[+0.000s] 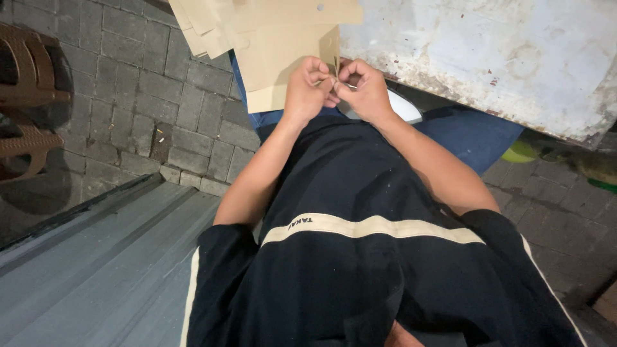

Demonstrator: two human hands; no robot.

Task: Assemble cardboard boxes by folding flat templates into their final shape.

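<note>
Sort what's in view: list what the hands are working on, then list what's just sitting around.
In hand:
- left hand and right hand, fingertips pinched together at the edge of a brown paper sheet
- stack of brown paper sheets beside it

Lying about:
- worn white table
- brown plastic chair
- green object on the paving

You have flat brown paper bags (283,58) in front of you, on your lap and against the edge of the white table (488,51). They are plain tan, with straight sides and small round holes near the top. More of them (202,26) fan out at the top, one over another. Your two hands touch the edge of the nearest one.
</note>
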